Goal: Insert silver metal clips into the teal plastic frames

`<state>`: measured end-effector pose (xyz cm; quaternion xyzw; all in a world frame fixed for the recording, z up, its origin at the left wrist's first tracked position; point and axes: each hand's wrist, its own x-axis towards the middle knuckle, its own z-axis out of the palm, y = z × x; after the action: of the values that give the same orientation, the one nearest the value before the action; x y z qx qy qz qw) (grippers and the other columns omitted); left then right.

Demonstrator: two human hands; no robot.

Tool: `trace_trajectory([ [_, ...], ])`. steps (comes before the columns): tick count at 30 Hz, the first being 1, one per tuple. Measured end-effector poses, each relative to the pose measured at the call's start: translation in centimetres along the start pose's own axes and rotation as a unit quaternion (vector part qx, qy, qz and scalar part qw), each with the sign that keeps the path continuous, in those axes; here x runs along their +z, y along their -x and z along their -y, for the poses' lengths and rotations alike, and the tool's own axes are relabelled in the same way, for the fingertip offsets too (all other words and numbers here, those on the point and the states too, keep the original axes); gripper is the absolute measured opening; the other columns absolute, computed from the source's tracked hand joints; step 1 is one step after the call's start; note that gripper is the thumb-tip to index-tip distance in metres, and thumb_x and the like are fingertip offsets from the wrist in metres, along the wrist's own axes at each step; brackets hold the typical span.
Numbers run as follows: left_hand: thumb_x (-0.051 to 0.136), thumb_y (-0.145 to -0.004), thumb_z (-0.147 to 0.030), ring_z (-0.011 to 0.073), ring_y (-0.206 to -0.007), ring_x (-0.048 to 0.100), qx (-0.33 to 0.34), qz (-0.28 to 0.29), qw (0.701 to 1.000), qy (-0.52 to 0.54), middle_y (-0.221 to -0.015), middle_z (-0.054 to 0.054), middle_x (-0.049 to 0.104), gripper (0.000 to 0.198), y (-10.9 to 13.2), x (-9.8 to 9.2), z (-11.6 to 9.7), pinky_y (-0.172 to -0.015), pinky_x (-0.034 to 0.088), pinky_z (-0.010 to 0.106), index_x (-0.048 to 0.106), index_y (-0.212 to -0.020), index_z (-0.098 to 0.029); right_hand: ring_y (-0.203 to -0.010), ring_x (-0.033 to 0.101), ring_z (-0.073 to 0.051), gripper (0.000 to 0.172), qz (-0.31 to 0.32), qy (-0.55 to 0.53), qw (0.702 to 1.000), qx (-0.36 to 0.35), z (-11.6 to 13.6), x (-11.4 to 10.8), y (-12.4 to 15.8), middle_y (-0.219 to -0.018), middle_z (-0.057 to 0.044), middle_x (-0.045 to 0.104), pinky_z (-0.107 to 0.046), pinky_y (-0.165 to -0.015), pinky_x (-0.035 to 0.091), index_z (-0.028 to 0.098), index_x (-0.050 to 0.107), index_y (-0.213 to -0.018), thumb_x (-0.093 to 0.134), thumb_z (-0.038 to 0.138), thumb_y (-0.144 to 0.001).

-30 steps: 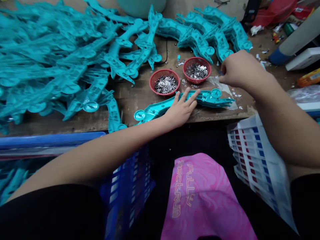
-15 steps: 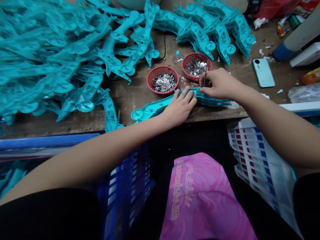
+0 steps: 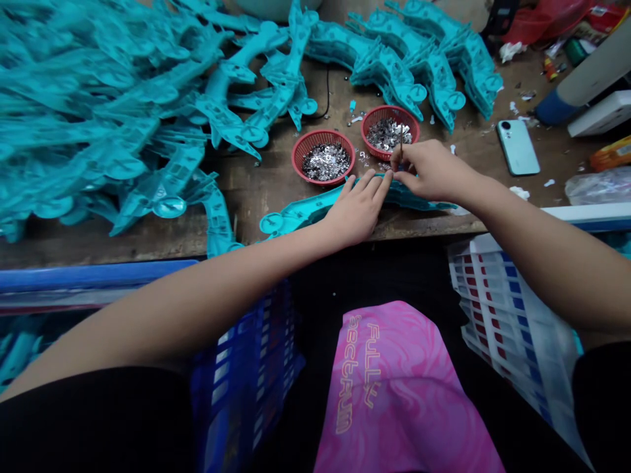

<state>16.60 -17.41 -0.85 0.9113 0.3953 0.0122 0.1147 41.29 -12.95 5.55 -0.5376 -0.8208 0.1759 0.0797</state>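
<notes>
A long turquoise plastic part (image 3: 300, 213) lies across the front of the wooden table. My left hand (image 3: 359, 209) rests flat on its middle, fingers stretched out and slightly apart. Just to the right, my right hand (image 3: 426, 169) pinches a thin, dark rod-like tool (image 3: 401, 141), held upright over the same part; its lower end is hidden by the fingers. Behind the hands stand two red baskets, the left basket (image 3: 294, 161) and the right basket (image 3: 365, 128), both holding small shiny metal pieces (image 3: 326, 162).
A large heap of turquoise parts (image 3: 89, 112) covers the left side; more parts (image 3: 394, 72) lie in a row at the back. A phone (image 3: 518, 148) lies at the right. Below the table edge are a blue crate (image 3: 246, 374) and a white crate (image 3: 522, 328).
My right hand has shifted slightly left and down, closer to my left fingertips. The tool stands more upright. My left hand stays on the turquoise part, its forefinger nearer the tool.
</notes>
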Motion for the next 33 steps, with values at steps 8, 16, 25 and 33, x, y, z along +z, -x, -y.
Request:
trace_trajectory([
  [8,0.055,-0.115,-0.015,0.0495,-0.2,0.037,-0.014,0.004,1.0,-0.002,-0.2,0.038,0.051,0.095,-0.2,-0.3,-0.2,-0.165,0.032,0.074,0.032,-0.204,0.005,-0.123,0.081,-0.044,0.034,-0.009,0.008,1.0,-0.015,-0.1,0.5,-0.2,-0.122,-0.016,0.09,-0.056,-0.113,0.066,0.028,0.087,-0.142,0.079,0.043,-0.113],
  [16,0.05,-0.117,-0.013,0.0525,-0.198,0.04,-0.028,-0.024,0.999,0.008,-0.201,0.035,0.053,0.087,-0.2,0.0,-0.6,-0.164,0.033,0.072,0.041,-0.201,0.003,-0.113,0.082,-0.039,0.026,-0.027,-0.018,0.999,0.019,-0.7,0.4,-0.3,-0.119,-0.015,0.089,-0.052,-0.11,0.066,0.026,0.086,-0.136,0.078,0.039,-0.114],
  [25,0.051,-0.117,-0.014,0.0557,-0.195,0.041,-0.033,-0.015,0.999,-0.001,-0.199,0.036,0.053,0.085,-0.3,-0.2,-0.6,-0.164,0.032,0.071,0.042,-0.199,0.007,-0.112,0.081,-0.039,0.021,-0.021,0.007,1.0,-0.013,-1.3,0.9,-0.4,-0.115,-0.014,0.087,-0.054,-0.112,0.066,0.027,0.083,-0.129,0.077,0.033,-0.11],
  [33,0.055,-0.119,-0.019,0.0532,-0.197,0.038,-0.039,0.003,0.999,-0.015,-0.202,0.034,0.051,0.087,-0.1,-0.8,-0.9,-0.166,0.03,0.068,0.038,-0.202,0.003,-0.099,0.078,-0.034,0.012,-0.049,-0.049,0.998,-0.01,-2.9,1.5,-0.9,-0.105,-0.01,0.083,-0.051,-0.106,0.067,0.025,0.08,-0.121,0.08,0.03,-0.11],
])
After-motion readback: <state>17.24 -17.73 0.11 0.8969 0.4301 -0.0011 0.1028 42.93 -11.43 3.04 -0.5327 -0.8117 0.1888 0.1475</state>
